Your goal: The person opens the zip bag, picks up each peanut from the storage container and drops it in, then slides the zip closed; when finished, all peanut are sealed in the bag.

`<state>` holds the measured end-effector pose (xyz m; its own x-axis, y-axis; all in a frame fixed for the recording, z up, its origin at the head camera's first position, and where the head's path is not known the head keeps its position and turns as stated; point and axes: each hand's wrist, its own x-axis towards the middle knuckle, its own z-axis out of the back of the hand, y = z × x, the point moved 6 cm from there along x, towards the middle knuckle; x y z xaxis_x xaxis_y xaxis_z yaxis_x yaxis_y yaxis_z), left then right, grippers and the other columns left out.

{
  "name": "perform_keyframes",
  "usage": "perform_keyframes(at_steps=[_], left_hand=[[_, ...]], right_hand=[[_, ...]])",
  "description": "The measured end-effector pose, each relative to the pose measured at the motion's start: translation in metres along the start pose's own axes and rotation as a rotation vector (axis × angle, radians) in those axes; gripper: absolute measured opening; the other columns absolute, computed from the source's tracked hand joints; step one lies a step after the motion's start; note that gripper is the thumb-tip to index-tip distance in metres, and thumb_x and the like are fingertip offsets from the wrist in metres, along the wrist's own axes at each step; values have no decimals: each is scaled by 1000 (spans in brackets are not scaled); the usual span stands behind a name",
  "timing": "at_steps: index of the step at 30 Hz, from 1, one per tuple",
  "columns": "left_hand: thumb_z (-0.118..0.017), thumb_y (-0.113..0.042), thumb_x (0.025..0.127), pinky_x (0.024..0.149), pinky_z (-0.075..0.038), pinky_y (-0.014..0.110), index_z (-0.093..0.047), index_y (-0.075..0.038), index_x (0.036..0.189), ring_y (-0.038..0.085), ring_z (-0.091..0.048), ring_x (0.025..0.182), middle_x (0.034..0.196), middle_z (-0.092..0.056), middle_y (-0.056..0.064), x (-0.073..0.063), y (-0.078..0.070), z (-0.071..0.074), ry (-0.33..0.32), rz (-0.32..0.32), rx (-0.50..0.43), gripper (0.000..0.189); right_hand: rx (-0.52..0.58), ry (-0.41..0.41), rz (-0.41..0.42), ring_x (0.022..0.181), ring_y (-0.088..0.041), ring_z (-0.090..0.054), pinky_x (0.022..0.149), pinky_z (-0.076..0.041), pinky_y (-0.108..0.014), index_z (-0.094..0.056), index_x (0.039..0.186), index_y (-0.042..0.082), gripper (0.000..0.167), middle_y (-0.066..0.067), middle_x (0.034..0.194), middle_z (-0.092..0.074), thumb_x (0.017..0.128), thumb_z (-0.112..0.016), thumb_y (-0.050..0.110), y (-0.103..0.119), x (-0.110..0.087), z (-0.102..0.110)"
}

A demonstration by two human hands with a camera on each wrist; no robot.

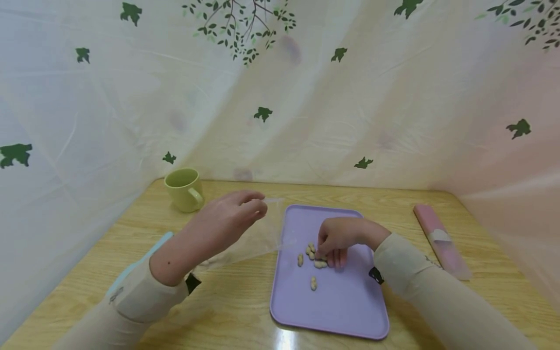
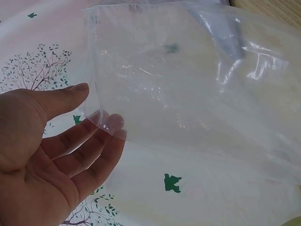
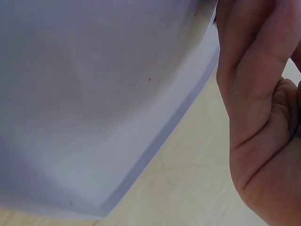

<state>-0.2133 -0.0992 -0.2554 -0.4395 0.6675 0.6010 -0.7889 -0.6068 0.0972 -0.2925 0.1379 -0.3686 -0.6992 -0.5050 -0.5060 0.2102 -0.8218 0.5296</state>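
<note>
A clear plastic bag (image 2: 155,84) hangs from my left hand (image 1: 223,226), whose thumb and fingers pinch its edge. In the left wrist view, the fingertips (image 2: 113,122) show through the film. Some pale pieces (image 1: 207,262) show near the bag's lower end, partly behind the wrist. My right hand (image 1: 343,238) is bent down over the purple tray (image 1: 328,311), pinching a peanut (image 1: 323,257) with its fingertips, partly hidden. Several other peanuts (image 1: 310,251) lie close by on the tray. The right wrist view shows that hand's palm side (image 3: 258,103), not what it pinches.
A green mug (image 1: 183,189) stands at the back left. Under my left forearm lies a light blue object (image 1: 135,267), partly covered. A pink folded item with a pale band (image 1: 437,238) rests right of the tray. A leaf-printed curtain (image 1: 306,146) hangs behind the wooden table.
</note>
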Motion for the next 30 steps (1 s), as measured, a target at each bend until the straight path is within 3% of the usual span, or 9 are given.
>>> perform_keyframes(at_steps=[8,16,30], left_hand=[[-79,-9,97,78,-64,38,-68,-16,109,26,-77,99,121,-76,9,0,1,0,6,4,0,18],[-79,-9,97,81,-65,39,-69,-16,110,27,-78,100,122,-77,9,0,1,0,8,2,-6,18],[-78,-9,97,78,-65,38,-67,-15,111,26,-78,99,122,-77,10,0,1,-1,11,3,4,19]], right_hand=[[61,-24,33,55,-11,-70,61,-63,-28,-77,92,7,17,-7,74,-77,100,-74,22,0,-9,14],[111,-51,76,61,-13,-71,64,-64,-30,-76,102,3,25,-7,80,-77,101,-75,28,7,-19,31],[266,-135,246,62,-16,-71,65,-65,-34,-75,97,7,28,-9,86,-79,102,-74,35,45,-25,32]])
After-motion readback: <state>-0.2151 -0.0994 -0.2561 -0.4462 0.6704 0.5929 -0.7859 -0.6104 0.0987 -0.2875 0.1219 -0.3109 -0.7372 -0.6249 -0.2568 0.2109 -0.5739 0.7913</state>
